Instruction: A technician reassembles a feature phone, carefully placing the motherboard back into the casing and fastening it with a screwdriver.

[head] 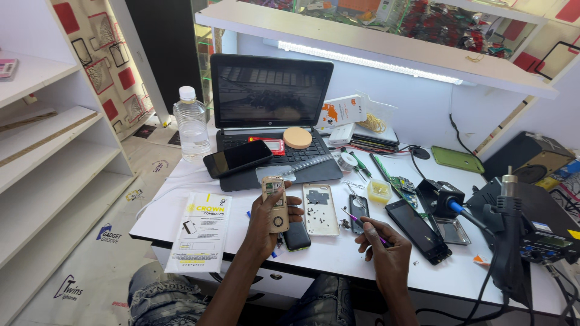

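Note:
My left hand (264,226) holds a small opened phone body (276,203) upright over the white desk (338,256), its bare circuit side facing me. My right hand (386,249) grips a thin purple-handled tool (357,220), its tip pointing left toward a small dark phone part (359,207). Between the hands lies a gold-coloured phone back shell (319,208) with several tiny screws on it. A black phone with a green edge (296,236) lies just under my left hand.
An open laptop (269,96) stands at the back with a black smartphone (237,158) and a round tan disc (297,137) on it. A water bottle (191,125) stands left. A black smartphone (418,230), a yellow parts box (379,191) and a hot-air station (524,223) sit right. A white packet (200,232) lies at the desk's left edge.

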